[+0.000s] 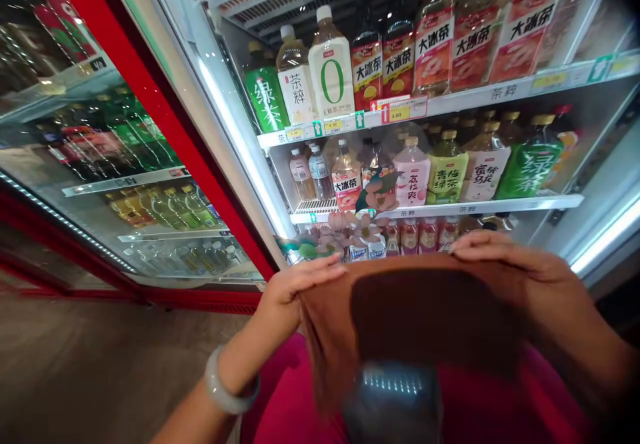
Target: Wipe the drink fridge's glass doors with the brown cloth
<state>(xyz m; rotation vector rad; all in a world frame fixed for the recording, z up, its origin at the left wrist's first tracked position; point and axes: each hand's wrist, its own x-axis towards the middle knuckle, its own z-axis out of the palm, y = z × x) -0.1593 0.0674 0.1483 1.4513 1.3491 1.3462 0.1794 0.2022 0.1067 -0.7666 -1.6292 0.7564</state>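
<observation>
A brown cloth [327,321] is stretched between my two hands, its upper edge nearly straight and its left side hanging in folds. A large dark shadow falls across its middle. My left hand [295,287] grips the upper left corner, fingers laid along the top and a pale bangle on the wrist. The upper right part is pinched by my right hand [510,257], fingers bent over the edge. Below the cloth is a blurred, dark, shiny object [397,397] that I cannot make out, in front of bright pink clothing [285,391].
Ahead stands an open drinks fridge with bottles on its upper shelf [450,101] and middle shelf [435,205]. Flower-like shapes [377,194] overlap the lower bottles. To the left, a red door frame [165,121] borders another stocked fridge, above the brown floor [125,364].
</observation>
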